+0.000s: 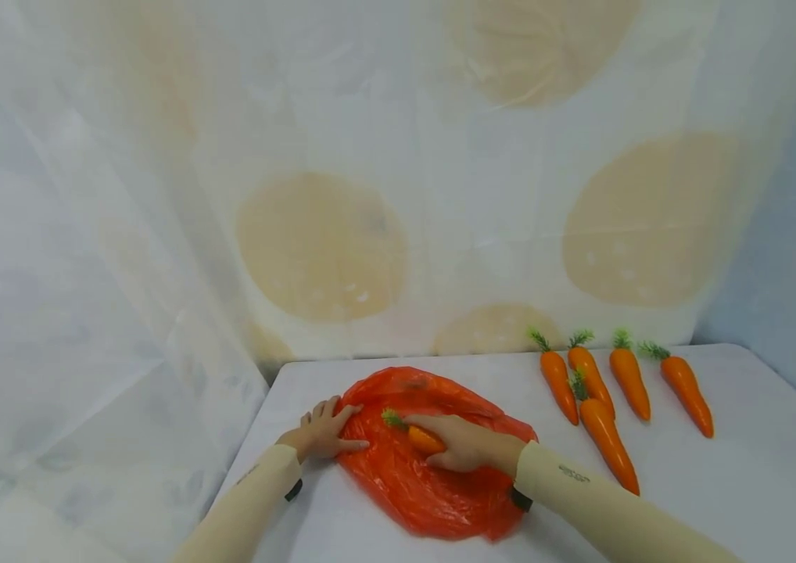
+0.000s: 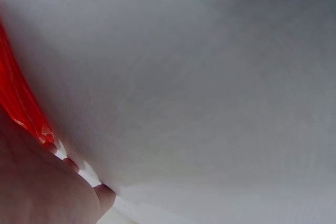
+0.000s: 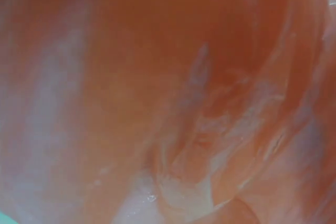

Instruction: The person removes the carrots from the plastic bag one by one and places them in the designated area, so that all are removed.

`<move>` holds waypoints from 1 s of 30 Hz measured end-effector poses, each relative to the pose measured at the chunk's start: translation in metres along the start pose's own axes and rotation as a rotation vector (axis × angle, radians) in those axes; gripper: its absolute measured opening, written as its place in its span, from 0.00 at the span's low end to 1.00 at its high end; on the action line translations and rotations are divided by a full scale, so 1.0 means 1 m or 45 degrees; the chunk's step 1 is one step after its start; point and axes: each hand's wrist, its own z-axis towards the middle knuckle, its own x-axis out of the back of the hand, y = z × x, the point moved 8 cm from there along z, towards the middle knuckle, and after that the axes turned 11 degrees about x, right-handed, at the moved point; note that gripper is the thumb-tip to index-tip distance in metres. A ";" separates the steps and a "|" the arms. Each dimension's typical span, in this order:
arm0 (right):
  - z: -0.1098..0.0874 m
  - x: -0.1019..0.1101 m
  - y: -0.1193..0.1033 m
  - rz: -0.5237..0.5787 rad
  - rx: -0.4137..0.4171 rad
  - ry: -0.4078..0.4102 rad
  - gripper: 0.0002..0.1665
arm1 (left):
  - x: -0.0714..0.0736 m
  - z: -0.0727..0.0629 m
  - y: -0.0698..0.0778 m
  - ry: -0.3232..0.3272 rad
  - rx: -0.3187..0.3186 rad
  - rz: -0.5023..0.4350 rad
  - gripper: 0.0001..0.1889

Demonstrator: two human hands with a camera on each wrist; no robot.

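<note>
A crumpled red plastic bag (image 1: 433, 496) lies spread on the white table. Over its middle, my right hand (image 1: 464, 442) grips a carrot (image 1: 426, 440) with a green leafy top, the fingers and thumb around its orange body. At the bag's left edge rests my left hand (image 1: 324, 434), fingers spread, with the thumb and a finger reaching onto the plastic. In the left wrist view the left hand (image 2: 42, 182) lies low beside the red bag (image 2: 18, 93). Blurred, orange-red bag film (image 3: 236, 77) fills most of the right wrist view.
To the right of the bag, several carrots lie on the white table (image 1: 743, 500); the nearest carrot (image 1: 609, 446) is close to the right forearm, another carrot (image 1: 688, 395) is farthest right. A pale curtain (image 1: 440, 234) with tan round patches hangs behind the table.
</note>
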 end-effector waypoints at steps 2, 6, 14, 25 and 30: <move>-0.001 0.000 -0.002 0.016 0.006 0.005 0.42 | -0.001 0.000 0.002 0.004 -0.024 0.004 0.45; -0.003 0.003 -0.006 0.042 0.021 0.030 0.41 | -0.001 0.000 0.003 0.011 -0.046 0.005 0.44; -0.007 0.014 -0.009 0.131 0.020 0.120 0.37 | -0.001 0.001 0.002 -0.006 -0.022 0.009 0.45; -0.019 0.027 -0.011 0.238 -0.022 0.224 0.37 | 0.001 -0.001 0.001 -0.019 -0.004 -0.028 0.46; -0.021 0.032 -0.012 0.254 0.020 0.261 0.36 | -0.002 0.004 -0.001 -0.013 -0.008 -0.038 0.46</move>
